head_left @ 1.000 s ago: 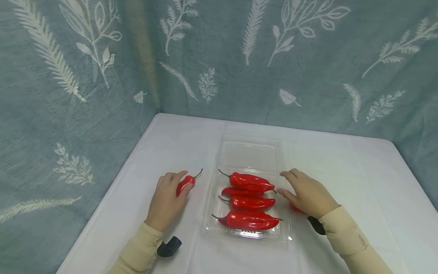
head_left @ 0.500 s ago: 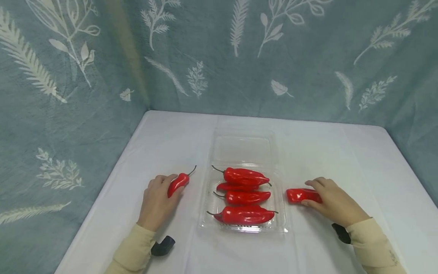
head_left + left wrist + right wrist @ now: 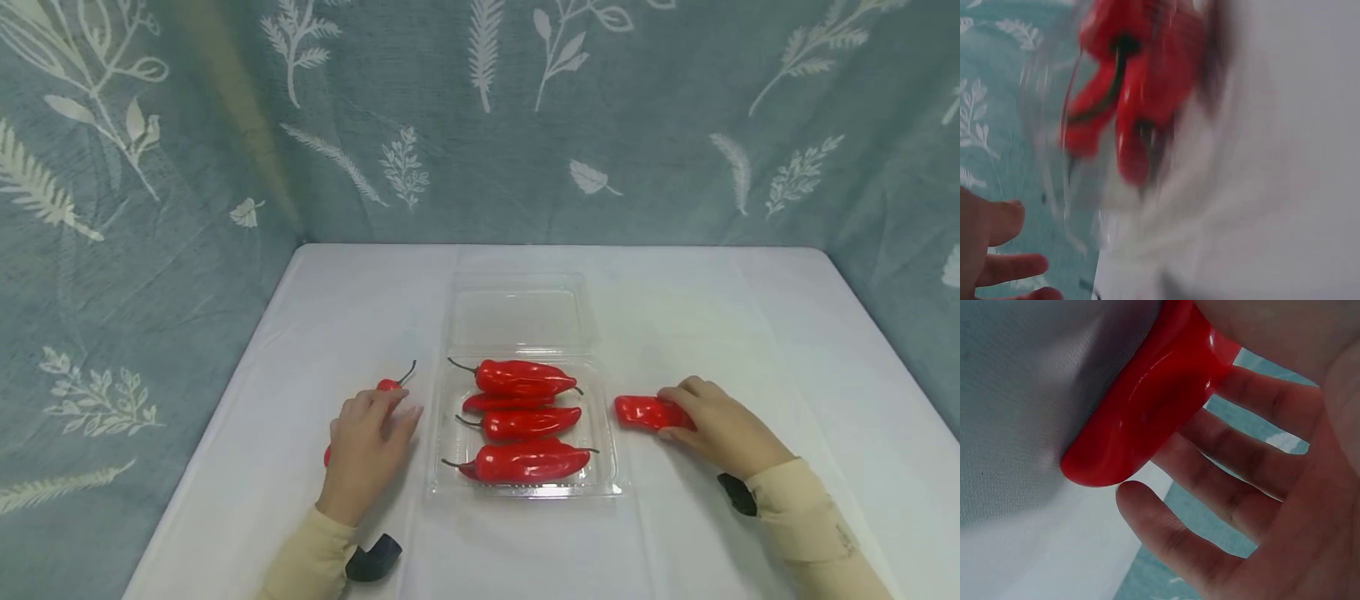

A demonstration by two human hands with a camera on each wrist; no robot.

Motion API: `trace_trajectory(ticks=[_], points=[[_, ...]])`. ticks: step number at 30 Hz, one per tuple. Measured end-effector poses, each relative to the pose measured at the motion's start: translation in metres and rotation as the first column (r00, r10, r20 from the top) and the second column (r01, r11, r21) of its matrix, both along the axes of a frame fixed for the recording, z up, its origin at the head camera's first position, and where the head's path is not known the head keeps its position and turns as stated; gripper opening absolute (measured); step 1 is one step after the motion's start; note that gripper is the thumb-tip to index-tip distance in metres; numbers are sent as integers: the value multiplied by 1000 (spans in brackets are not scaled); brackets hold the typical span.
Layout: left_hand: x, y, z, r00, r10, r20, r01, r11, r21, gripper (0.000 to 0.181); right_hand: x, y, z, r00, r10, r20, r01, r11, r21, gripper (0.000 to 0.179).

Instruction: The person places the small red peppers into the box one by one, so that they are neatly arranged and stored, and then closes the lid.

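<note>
In the head view, a red chili pepper [image 3: 389, 385] with a curved dark stem lies on the left of the white table. My left hand [image 3: 363, 454] is over it and hides its middle; thumb and fingers are apart, with no pepper between them. The left wrist view is blurred and shows loosely extended fingers [image 3: 1013, 269]. On the right, my right hand [image 3: 723, 429] holds another red pepper [image 3: 641, 412] by its far end, fingers [image 3: 1235, 481] along its side. Between the hands stands a clear plastic clamshell box [image 3: 600, 475] with several red peppers [image 3: 528, 462] in it.
The clamshell's transparent lid [image 3: 517, 317] lies folded back behind the box. A teal cloth with white leaf prints [image 3: 525, 167] hangs behind and beside the table [image 3: 712, 308]. Dark wrist-camera pieces [image 3: 375, 558] sit under both wrists.
My left hand has let go of its pepper and shifted right over it. My right hand has moved right, away from the box, uncovering more of the pepper it holds. The head view has shifted.
</note>
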State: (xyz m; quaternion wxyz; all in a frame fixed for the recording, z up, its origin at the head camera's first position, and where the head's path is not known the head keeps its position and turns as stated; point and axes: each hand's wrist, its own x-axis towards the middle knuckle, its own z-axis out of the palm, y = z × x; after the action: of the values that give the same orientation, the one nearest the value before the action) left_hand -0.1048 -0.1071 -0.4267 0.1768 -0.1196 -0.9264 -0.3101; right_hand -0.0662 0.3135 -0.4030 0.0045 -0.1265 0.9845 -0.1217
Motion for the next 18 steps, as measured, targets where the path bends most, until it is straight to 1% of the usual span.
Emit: trace_trajectory(ticks=[3, 4, 7, 9, 14, 18], points=[[5, 11, 1, 994, -53, 91, 50, 998, 29, 33, -2, -2, 2, 1000, 4, 16, -4, 1000, 3, 50], [6, 13, 1, 990, -60, 129, 56, 998, 27, 35, -3, -2, 2, 1000, 6, 18, -6, 1000, 6, 50], [9, 18, 3, 976, -61, 207, 57, 998, 26, 38, -3, -3, 1, 1000, 12, 20, -12, 1000, 13, 51], [10, 19, 3, 974, -55, 222, 51, 998, 24, 38, -3, -4, 1, 1000, 11, 23, -11, 1000, 18, 52], [10, 21, 1, 973, -71, 220, 63, 997, 41, 37, -3, -5, 2, 999, -3, 45, 1, 999, 38, 54], [9, 22, 0, 971, -75, 228, 66, 997, 47, 38, -4, -4, 2, 999, 12, 42, -14, 998, 58, 54]])
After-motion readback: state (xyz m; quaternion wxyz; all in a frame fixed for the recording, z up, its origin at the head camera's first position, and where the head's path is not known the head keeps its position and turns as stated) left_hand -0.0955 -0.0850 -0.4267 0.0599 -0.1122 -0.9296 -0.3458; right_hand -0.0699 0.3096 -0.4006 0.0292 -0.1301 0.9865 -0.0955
